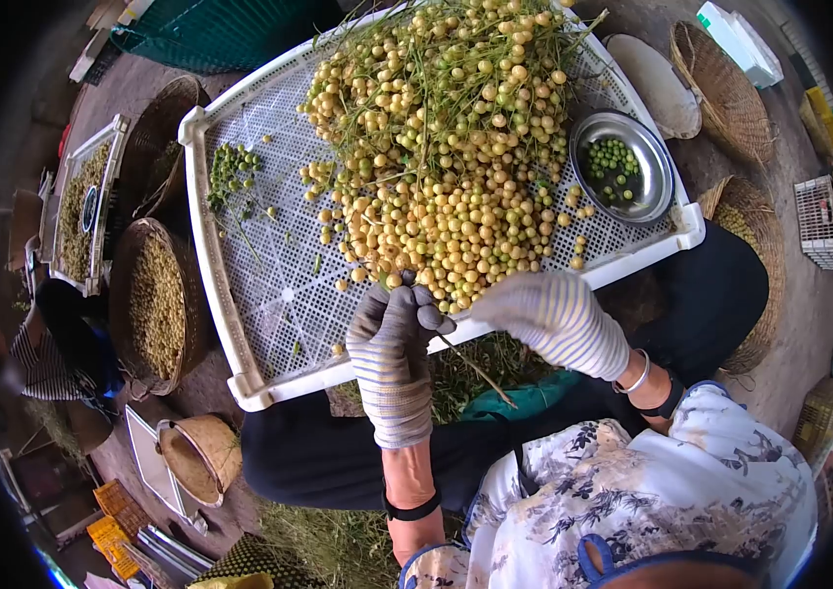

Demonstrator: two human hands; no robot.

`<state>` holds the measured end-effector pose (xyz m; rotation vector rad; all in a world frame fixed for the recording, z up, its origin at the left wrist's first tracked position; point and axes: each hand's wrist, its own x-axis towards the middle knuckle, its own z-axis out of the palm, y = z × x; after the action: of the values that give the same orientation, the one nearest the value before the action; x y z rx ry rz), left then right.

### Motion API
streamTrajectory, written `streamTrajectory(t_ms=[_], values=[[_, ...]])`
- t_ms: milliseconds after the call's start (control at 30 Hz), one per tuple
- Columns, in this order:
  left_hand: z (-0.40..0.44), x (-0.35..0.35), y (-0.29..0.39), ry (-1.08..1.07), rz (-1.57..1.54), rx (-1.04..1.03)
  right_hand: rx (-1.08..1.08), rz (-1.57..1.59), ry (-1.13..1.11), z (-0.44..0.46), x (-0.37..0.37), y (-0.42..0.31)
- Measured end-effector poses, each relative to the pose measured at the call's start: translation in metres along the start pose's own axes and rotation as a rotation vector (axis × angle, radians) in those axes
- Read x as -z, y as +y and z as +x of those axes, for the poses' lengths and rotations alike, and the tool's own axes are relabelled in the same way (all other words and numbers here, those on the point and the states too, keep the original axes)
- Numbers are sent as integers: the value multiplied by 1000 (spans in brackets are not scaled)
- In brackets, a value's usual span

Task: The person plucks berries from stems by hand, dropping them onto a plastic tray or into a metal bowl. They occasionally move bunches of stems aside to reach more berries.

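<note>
My left hand [392, 358], in a grey-fingered striped glove, is pinched shut on a thin brown stem [480, 371] at the tray's near edge. The stem slants down to the right over my lap. My right hand [559, 319], gloved the same way, is beside it at the front of the pile; its fingers are smeared by motion, so their grip cannot be made out. Beyond both hands a large heap of small round yellow fruits [456, 216], many still on green stalks [426, 98], lies on a white perforated plastic tray [269, 236].
A metal bowl [670, 187] with green fruits stands on the tray's right; a green bunch [233, 172] lies left. Baskets flank me, one filled with yellow fruits [156, 304]. A tipped bucket [202, 459] is lower left. Another person [48, 348] sits far left by a second tray [107, 211].
</note>
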<state>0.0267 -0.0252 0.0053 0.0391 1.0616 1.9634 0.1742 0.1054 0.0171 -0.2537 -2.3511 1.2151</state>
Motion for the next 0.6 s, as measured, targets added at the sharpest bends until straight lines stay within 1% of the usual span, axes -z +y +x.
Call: streamTrajectory(t_ms=[67,100,133,200,233,267,333,433,533,600], values=[[-6,-15,5,91,222,-73,-325,251,211,8,1,5],[-7,-22,7,110,312,-74,-310,81,196,19,6,3],[-8,-26,5,108,379,-77,-434,180,158,31,5,-1],[-9,-31,1,108,516,-82,-273,215,114,44,-13,12],[-9,-31,-3,78,551,-118,-344,191,-2,50,-13,10],[-9,-29,-6,77,546,-152,-254,250,28,53,-22,14],[-8,-23,-4,61,568,-142,-445,418,-56,59,-23,7],[-4,-22,-3,55,588,-89,-321,576,38,54,-41,26],[-3,-20,-5,42,320,-8,-489,719,71,49,-40,31],[1,-21,-9,67,257,9,-443,669,62,49,-39,32]])
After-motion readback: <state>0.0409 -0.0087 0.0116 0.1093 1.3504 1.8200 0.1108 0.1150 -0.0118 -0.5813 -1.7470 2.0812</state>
